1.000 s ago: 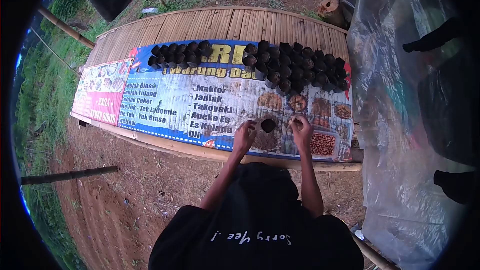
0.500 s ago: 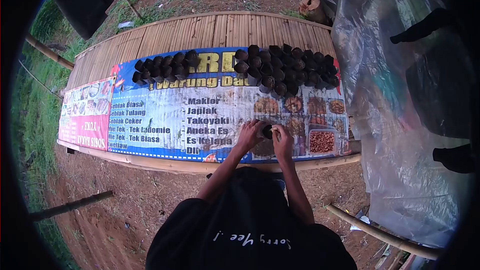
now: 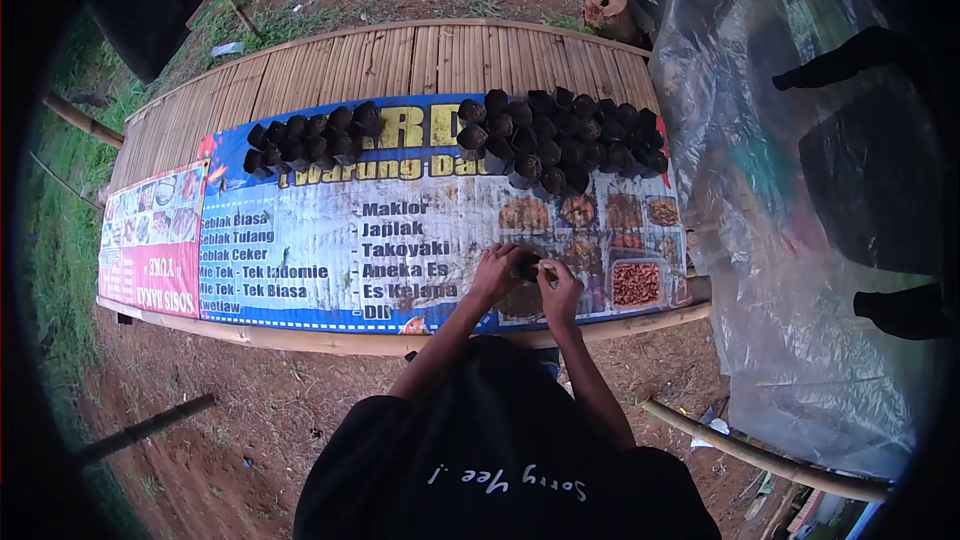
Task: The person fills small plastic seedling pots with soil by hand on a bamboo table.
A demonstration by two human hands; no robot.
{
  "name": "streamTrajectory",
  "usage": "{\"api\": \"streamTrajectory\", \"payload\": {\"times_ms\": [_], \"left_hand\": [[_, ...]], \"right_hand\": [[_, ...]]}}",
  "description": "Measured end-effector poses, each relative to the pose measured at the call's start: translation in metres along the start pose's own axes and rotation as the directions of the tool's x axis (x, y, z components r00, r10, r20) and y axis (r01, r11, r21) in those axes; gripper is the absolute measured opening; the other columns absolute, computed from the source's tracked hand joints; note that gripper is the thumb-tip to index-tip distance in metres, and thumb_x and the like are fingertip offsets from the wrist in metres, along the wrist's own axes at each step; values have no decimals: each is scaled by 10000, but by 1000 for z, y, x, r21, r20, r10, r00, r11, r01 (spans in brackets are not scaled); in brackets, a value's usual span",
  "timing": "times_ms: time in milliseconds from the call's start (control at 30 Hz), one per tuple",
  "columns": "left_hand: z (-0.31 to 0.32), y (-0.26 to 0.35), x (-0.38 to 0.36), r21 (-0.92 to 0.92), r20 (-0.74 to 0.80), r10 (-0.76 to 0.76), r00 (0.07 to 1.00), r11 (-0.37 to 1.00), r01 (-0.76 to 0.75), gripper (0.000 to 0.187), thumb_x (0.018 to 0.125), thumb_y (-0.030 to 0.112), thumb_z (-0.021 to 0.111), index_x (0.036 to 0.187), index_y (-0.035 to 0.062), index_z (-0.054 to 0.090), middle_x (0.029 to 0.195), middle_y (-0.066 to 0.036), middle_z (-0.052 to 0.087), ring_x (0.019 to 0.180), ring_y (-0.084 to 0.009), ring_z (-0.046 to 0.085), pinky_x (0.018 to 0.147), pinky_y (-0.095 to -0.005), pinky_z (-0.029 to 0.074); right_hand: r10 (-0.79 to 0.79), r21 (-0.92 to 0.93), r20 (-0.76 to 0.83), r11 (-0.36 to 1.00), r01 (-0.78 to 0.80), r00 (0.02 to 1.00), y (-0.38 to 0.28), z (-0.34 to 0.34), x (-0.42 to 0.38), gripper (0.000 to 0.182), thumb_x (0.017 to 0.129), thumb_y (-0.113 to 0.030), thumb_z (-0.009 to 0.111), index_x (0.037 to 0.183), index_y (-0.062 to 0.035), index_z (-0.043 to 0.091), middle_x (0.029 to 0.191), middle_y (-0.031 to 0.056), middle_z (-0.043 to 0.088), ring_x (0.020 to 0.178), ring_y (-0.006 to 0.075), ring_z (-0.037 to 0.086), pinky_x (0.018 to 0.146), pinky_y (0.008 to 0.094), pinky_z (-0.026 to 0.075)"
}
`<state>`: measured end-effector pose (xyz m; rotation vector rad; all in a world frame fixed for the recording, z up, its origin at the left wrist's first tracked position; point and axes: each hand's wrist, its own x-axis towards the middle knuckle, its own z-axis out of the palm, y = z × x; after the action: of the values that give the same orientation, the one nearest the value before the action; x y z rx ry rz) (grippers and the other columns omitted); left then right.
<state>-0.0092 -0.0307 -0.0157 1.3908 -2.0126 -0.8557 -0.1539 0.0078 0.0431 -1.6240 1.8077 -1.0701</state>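
Note:
My left hand [image 3: 494, 272] is wrapped round a small black plastic planting bag [image 3: 524, 264], held upright above the banner near the table's front edge. At the bag's right side is my right hand [image 3: 560, 288], its thumb and fingers pinched together by the rim. Whatever sits in that pinch is too small to make out. Right of it lies a clear, shallow tray [image 3: 637, 284] of reddish-brown seeds resembling peanuts.
Many black planting bags stand in a large group [image 3: 565, 140] at the back right and a smaller group [image 3: 312, 138] at the back left. A printed banner [image 3: 290, 230] covers much of the bamboo table [image 3: 380, 60]. Plastic sheeting [image 3: 760, 240] hangs on the right.
The view has shifted slightly. My right hand has turned a little at the bag's rim, and the bag's opening shows less. My left hand keeps its hold.

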Motion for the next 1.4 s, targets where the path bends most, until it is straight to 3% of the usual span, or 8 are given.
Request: {"api": "streamTrajectory", "payload": {"times_ms": [400,700,900,967,1067,1167,1233,1400], "left_hand": [[1,1,-1,-17,8,-20,1000,1000,20,503,641,185,743,1123,137,608,1117,-49,589,1044,-288,518,914,-407,410],[3,1,-3,15,-23,-10,1000,1000,10,520,656,164,731,1155,125,590,1134,-49,587,1049,-285,520,912,-410,408],[1,0,-6,52,-19,19,1000,999,-18,525,658,154,731,1161,125,585,1118,-55,590,1033,-291,522,898,-406,416],[-6,0,-4,51,-5,23,1000,998,-23,515,666,144,724,1162,125,584,1113,-56,590,1028,-293,521,894,-403,419],[-13,-9,-3,25,67,39,997,999,-40,489,685,128,702,1160,110,582,1129,-80,586,1036,-316,532,887,-415,432],[-21,-9,-2,-36,-11,-9,1000,999,8,480,685,110,720,1145,86,585,1084,-128,610,1032,-343,558,908,-428,429],[-25,-3,4,-217,-119,-55,991,976,28,298,757,144,677,1040,61,632,984,-151,635,947,-363,597,839,-433,470],[-31,21,5,-177,-166,-26,986,984,-4,199,771,156,691,924,32,660,889,-153,646,866,-348,621,788,-423,491]], "right_hand": [[80,-29,-62,996,-82,995,-2,11,0,132,792,-50,662,922,-40,644,812,99,680,755,189,679,679,306,517],[137,167,-86,978,-122,987,12,8,3,107,833,-83,651,925,-31,635,838,74,670,743,154,661,689,276,518],[47,64,16,997,-48,999,-5,0,-6,126,860,-106,628,951,-19,633,878,100,665,793,211,663,699,300,510],[-104,53,55,993,101,993,-9,-3,-7,113,869,-81,606,962,-25,636,906,117,666,833,251,656,725,323,502],[-107,12,44,994,106,993,-21,-14,-9,118,873,-67,595,975,-31,642,939,123,672,850,263,650,742,333,498],[-149,-4,8,989,149,989,-19,-15,-7,129,874,-61,593,988,-32,645,942,124,674,855,269,648,736,335,499],[-79,7,16,997,79,997,-15,-11,-7,134,872,-69,597,992,-35,647,942,124,674,853,276,647,733,340,499],[35,-31,84,999,-32,996,-1,-1,-8,148,867,-92,604,1000,-39,646,935,134,669,850,301,644,731,362,498]]}}
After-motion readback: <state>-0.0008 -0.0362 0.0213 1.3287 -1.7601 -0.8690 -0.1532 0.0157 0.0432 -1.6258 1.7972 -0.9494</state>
